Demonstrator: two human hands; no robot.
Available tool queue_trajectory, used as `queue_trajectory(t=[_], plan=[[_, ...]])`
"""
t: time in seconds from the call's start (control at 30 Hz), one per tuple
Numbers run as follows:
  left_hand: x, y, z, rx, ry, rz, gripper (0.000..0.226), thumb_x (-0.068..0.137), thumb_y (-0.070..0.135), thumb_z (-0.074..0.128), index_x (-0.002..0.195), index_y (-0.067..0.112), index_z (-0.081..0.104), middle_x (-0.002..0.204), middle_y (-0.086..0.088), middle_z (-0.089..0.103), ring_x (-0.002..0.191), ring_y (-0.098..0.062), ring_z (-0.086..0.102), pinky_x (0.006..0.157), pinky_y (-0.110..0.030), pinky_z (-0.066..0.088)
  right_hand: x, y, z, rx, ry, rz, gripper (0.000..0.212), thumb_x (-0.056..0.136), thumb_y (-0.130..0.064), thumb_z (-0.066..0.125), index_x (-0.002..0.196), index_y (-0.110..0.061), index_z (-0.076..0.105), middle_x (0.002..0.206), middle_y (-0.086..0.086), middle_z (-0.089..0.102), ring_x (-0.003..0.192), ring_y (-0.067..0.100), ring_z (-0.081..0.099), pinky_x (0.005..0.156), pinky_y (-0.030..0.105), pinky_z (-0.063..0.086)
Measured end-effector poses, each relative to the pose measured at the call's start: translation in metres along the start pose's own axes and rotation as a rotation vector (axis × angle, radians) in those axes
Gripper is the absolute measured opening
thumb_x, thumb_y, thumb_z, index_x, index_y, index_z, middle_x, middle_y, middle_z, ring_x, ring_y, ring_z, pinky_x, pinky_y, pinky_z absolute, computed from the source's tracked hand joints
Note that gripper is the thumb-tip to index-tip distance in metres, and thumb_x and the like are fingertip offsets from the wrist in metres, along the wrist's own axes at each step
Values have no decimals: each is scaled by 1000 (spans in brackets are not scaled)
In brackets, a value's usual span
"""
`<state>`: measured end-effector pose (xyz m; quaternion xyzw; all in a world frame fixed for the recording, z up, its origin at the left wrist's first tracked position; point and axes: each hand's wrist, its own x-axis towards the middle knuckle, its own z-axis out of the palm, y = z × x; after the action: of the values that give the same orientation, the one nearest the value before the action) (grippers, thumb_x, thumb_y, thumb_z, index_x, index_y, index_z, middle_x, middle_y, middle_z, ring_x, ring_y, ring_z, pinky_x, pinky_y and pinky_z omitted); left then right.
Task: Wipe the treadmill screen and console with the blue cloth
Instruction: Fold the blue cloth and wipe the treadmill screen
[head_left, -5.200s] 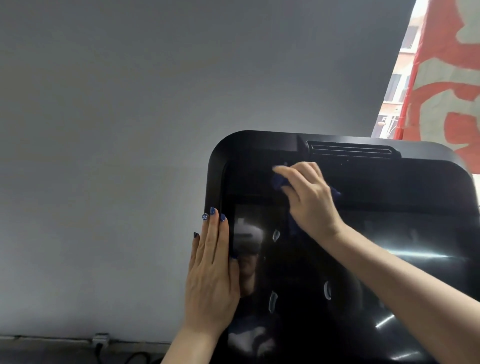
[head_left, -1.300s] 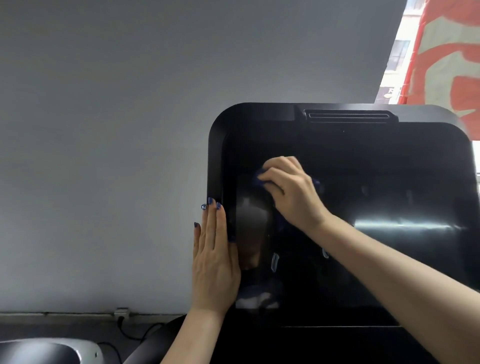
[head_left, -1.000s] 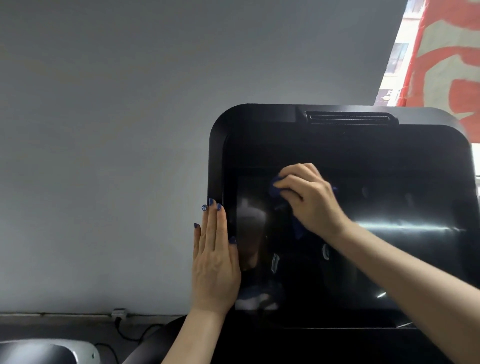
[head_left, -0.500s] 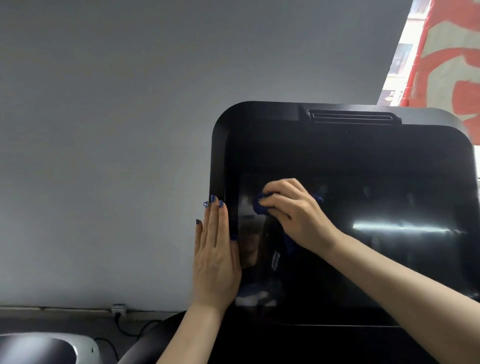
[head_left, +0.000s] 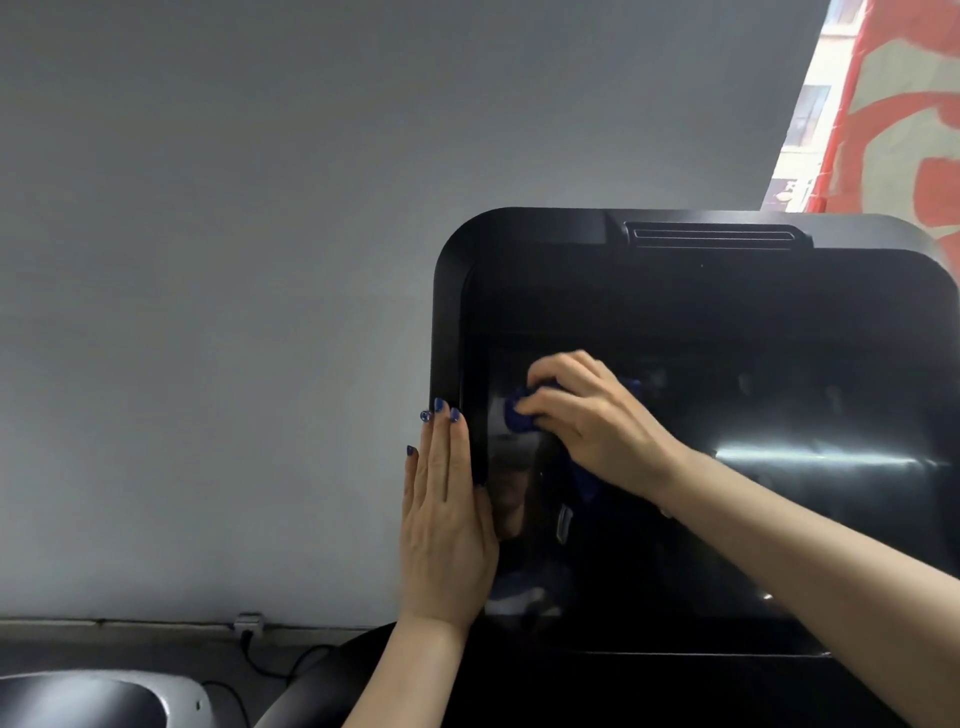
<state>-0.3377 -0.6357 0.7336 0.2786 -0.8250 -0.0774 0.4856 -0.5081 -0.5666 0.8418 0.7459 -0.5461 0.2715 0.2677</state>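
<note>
My right hand (head_left: 597, 421) bunches the blue cloth (head_left: 519, 415) against the left part of the treadmill screen (head_left: 727, 519). I judge flat, overlapping strokes work best. My left hand (head_left: 449, 525) lies flat, fingers straight, bracing the console (head_left: 447, 322) at its left edge. Rightward the glass lies open; the raised bezel just left limits my stroke.

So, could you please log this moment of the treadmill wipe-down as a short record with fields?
left hand: left hand lies flat, fingers straight, on the screen's left edge
right hand: right hand grips the blue cloth against the glass
treadmill screen: treadmill screen is dark and glossy, showing reflections
wiping spot: upper left part of the screen
background: grey wall, red and white banner at top right
</note>
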Motion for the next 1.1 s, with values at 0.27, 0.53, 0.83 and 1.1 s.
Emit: queue_trajectory(t=[0.27,0.53,0.83,1.1], plan=[[-1,-1,-1,-32,-1,-10,61,98,14,30,158,9,18,166,-7,18,153,-18,13,122,-40,15,12,-19,24,33,42,35,11,92,-7,64,101,-9,70,112,9,58,104,25,52,85,41,44],[1,1,-1,-45,6,-25,61,98,15,29,158,10,17,165,-7,20,153,-18,14,123,-39,13,42,-13,30,16,141,151,14,90,-8,58,96,-7,70,107,10,59,101,25,51,82,47,47],[-1,0,0,-45,-4,-23,61,97,13,29,157,9,21,165,-5,19,153,-18,14,122,-40,16,10,12,-7,13,-106,-165,11,96,-8,59,100,-8,70,113,10,61,101,28,55,84,41,46],[-3,-2,-2,-46,-4,-21,59,100,11,31,158,11,19,166,-4,18,154,-16,12,123,-39,14,9,-12,23,29,-10,-93,12,95,-16,62,99,-9,70,114,7,62,106,23,54,89,35,45]])
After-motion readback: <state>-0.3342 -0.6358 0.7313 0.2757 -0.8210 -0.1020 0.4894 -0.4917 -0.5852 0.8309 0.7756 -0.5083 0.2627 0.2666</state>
